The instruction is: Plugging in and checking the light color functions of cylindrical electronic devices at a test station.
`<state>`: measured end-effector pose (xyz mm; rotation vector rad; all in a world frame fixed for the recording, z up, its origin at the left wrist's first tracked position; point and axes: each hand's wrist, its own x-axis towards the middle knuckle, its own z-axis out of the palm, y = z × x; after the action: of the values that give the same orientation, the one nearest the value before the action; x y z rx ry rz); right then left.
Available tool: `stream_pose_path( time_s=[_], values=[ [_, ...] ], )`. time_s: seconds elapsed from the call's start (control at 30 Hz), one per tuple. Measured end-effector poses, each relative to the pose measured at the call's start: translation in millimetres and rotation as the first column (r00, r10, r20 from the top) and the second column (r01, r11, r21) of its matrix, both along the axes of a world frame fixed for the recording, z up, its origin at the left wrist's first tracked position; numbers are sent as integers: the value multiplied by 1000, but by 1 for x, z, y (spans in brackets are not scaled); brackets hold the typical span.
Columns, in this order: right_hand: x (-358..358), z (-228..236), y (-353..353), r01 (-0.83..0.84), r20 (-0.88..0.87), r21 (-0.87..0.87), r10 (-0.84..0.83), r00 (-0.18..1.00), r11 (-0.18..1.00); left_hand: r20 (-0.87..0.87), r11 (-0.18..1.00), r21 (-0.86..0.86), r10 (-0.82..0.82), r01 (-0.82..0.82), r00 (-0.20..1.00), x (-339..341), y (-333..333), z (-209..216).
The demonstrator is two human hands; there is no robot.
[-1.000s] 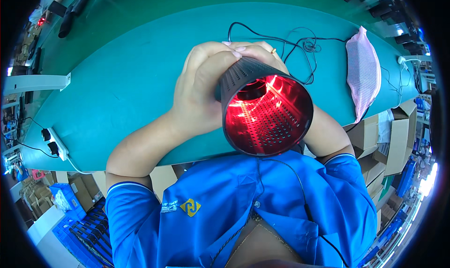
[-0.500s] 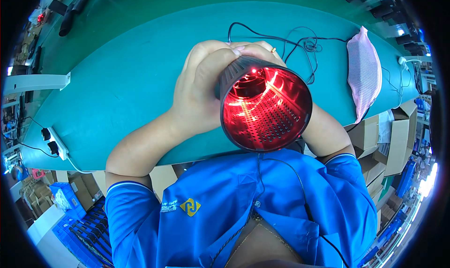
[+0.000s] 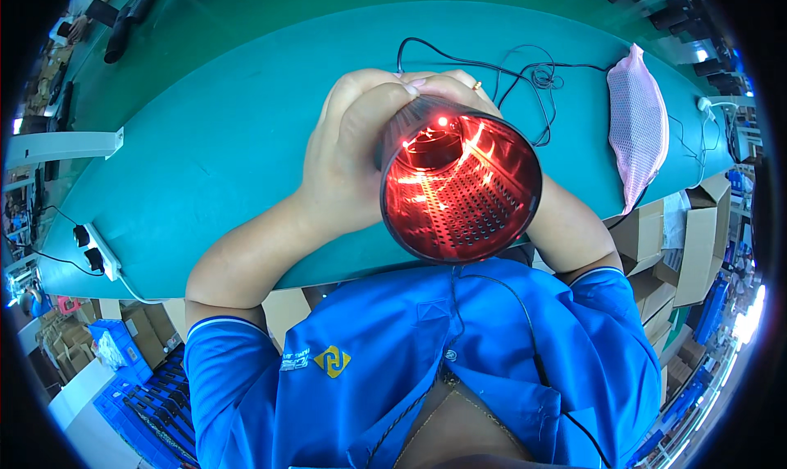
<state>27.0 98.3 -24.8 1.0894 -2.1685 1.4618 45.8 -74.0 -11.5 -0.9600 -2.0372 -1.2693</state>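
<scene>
Your left fingers (image 3: 369, 120) and right fingers (image 3: 461, 92) clasped the dark perforated cylinder (image 3: 463, 202) between them, its mouth freshly tipped, exposing two red lights (image 3: 443, 121) that seemingly made its inside easier to view.

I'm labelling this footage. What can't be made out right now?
Head view throughout:
Right hand: mostly behind the perforated cylinder.
Cylinder's far end: hidden by its walls and the left hand.
Black cable's near end: lost behind the hands.
Inside of the pink mesh bag: covered by its fabric.

Cyl. (image 3: 484, 211) betw. hands (image 3: 348, 153); pouch (image 3: 638, 129) R on table (image 3: 221, 166), pwr strip (image 3: 102, 252) L.
</scene>
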Motion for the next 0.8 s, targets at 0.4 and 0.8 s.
stream_pose_path(
  time_s=[0.4, 0.8],
  values=[
    [-1, 0, 2, -7, -6, 55, 7, 1000, 998, 19, 1000, 0, -2, 2, 1000, 1, -1, 0],
    [-4, -5, 4, -19, -30, 100, 22, 999, 995, 77, 1000, 12, -22, 22, 997, 5, -4, 7]
  ],
)
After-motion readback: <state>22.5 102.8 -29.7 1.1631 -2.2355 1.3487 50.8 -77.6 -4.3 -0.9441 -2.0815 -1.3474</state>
